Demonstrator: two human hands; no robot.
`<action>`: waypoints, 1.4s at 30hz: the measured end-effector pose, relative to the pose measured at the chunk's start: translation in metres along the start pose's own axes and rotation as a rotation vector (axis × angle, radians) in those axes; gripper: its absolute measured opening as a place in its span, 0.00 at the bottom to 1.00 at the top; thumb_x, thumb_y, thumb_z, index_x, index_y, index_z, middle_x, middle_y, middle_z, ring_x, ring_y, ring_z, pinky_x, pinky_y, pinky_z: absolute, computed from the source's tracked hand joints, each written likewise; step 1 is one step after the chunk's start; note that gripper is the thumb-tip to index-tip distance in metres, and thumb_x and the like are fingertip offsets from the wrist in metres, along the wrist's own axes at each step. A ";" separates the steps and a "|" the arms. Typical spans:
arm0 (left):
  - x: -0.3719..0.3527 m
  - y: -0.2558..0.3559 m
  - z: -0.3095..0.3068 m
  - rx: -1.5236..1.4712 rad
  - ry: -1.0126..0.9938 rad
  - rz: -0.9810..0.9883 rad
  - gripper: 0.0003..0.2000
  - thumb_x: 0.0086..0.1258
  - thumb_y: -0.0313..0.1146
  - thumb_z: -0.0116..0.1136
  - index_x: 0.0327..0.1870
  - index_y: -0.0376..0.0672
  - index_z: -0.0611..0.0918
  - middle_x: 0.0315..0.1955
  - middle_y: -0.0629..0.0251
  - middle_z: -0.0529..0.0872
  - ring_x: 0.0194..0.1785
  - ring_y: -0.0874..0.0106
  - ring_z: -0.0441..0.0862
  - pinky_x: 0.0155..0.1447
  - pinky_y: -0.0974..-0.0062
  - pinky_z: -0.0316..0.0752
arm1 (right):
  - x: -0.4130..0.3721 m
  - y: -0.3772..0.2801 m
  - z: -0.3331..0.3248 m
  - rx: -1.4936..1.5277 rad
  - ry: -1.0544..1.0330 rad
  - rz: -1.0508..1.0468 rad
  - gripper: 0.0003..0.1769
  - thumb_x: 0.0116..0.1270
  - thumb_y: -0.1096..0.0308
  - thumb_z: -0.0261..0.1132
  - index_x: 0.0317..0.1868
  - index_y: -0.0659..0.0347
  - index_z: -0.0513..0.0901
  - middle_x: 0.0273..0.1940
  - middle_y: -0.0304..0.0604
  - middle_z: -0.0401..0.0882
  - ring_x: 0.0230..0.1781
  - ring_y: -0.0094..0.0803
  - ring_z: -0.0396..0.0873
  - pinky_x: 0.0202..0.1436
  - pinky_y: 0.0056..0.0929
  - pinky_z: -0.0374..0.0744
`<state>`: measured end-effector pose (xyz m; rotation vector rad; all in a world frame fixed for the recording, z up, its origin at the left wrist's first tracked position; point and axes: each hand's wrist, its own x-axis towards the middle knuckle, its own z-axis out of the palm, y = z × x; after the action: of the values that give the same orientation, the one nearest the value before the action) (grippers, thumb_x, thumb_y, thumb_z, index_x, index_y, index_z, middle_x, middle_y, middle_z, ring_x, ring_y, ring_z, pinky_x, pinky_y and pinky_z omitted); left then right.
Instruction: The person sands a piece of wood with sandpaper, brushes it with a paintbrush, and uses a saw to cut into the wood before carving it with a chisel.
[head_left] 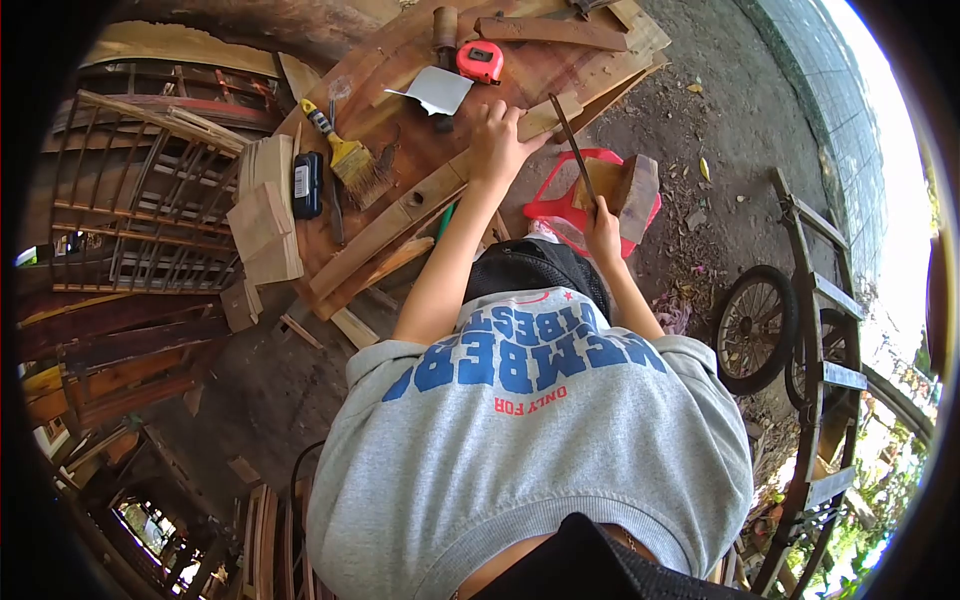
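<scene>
Pressed down over a pale wooden strip (543, 120) at the bench edge is my left hand (497, 142), fingers curled around it. The strip's end sticks out to the right of the fingers. My right hand (603, 238) grips the lower end of a long, thin, dark file (574, 150). The file slants up and left, its upper part lying across the strip's end. Below the strip, a red plastic stool (549, 207) carries a wooden block (637, 196), close beside my right hand.
On the wooden workbench (405, 150) lie a red tape measure (480, 62), a grey-white sheet (443, 90), a paintbrush (352, 165), a dark blue case (307, 185) and a curved wood piece (550, 33). Scrap wood fills the left. A wheel (756, 328) and ladder-like frame (830, 290) stand right.
</scene>
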<state>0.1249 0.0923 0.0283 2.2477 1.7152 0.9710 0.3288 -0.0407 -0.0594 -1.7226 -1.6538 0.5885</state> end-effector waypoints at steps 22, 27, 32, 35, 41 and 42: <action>-0.003 -0.003 -0.001 -0.018 0.009 0.052 0.22 0.50 0.50 0.73 0.35 0.40 0.84 0.34 0.60 0.79 0.43 0.58 0.75 0.49 0.62 0.75 | 0.036 -0.031 0.013 -0.044 0.005 0.016 0.06 0.72 0.69 0.55 0.45 0.62 0.72 0.27 0.63 0.78 0.29 0.61 0.78 0.31 0.56 0.73; -0.003 -0.004 0.002 -0.035 0.012 0.046 0.22 0.50 0.50 0.73 0.35 0.40 0.84 0.34 0.60 0.79 0.43 0.58 0.76 0.49 0.61 0.75 | 0.003 -0.011 0.009 -0.009 0.049 -0.036 0.07 0.72 0.70 0.54 0.44 0.65 0.72 0.24 0.65 0.75 0.27 0.62 0.77 0.27 0.53 0.70; -0.004 -0.005 0.001 -0.024 0.030 0.068 0.22 0.50 0.50 0.73 0.34 0.40 0.84 0.33 0.60 0.79 0.43 0.58 0.76 0.49 0.62 0.75 | 0.065 -0.050 0.015 -0.093 0.029 -0.025 0.07 0.71 0.69 0.55 0.45 0.61 0.73 0.26 0.63 0.78 0.28 0.61 0.79 0.30 0.56 0.74; -0.002 -0.004 0.000 -0.003 0.044 0.078 0.22 0.50 0.50 0.73 0.34 0.40 0.84 0.33 0.60 0.79 0.42 0.58 0.76 0.48 0.62 0.75 | 0.036 -0.023 0.019 -0.064 0.026 -0.015 0.07 0.71 0.69 0.55 0.46 0.62 0.73 0.26 0.63 0.78 0.28 0.61 0.79 0.30 0.56 0.74; -0.004 -0.005 0.003 -0.048 0.021 0.056 0.22 0.49 0.50 0.73 0.34 0.40 0.84 0.32 0.60 0.79 0.42 0.58 0.76 0.48 0.62 0.75 | 0.028 -0.023 0.012 -0.054 0.021 -0.013 0.07 0.71 0.68 0.55 0.45 0.62 0.73 0.26 0.64 0.78 0.29 0.61 0.79 0.31 0.56 0.74; -0.004 -0.005 0.002 -0.049 0.029 0.062 0.22 0.49 0.50 0.74 0.34 0.40 0.84 0.32 0.60 0.79 0.42 0.58 0.76 0.48 0.62 0.75 | 0.045 -0.036 0.011 -0.068 0.008 -0.019 0.07 0.72 0.68 0.54 0.45 0.62 0.73 0.26 0.64 0.78 0.30 0.61 0.79 0.31 0.57 0.74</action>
<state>0.1218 0.0905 0.0229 2.2785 1.6238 1.0522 0.3004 0.0048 -0.0348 -1.7530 -1.7007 0.5207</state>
